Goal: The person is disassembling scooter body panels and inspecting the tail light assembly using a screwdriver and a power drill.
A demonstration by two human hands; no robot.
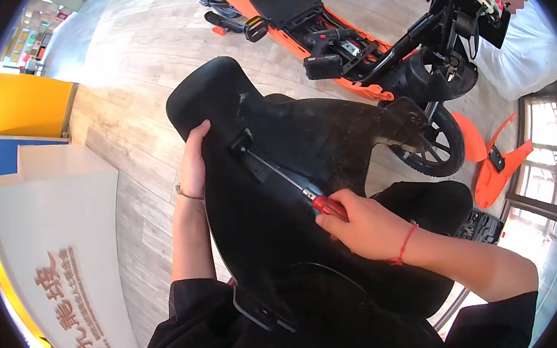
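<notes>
A large black moulded plastic panel (296, 231) fills the middle of the view. My left hand (196, 161) grips its left edge, thumb on the near face. My right hand (354, 223) is closed on a screwdriver (329, 206) with a red handle and a long metal shaft. The shaft reaches up and left to a small screw (243, 148) at a recessed dark fitting in the panel's upper left part; whether the tip is seated in it I cannot tell.
A partly dismantled orange and black scooter (366, 88) stands beyond, with a cordless drill (322, 66) on it. Orange body pieces (491, 180), a tool case (482, 226) and a white wrapped bundle (520, 47) lie right. A white signboard (53, 218) and yellow panel (31, 102) are left.
</notes>
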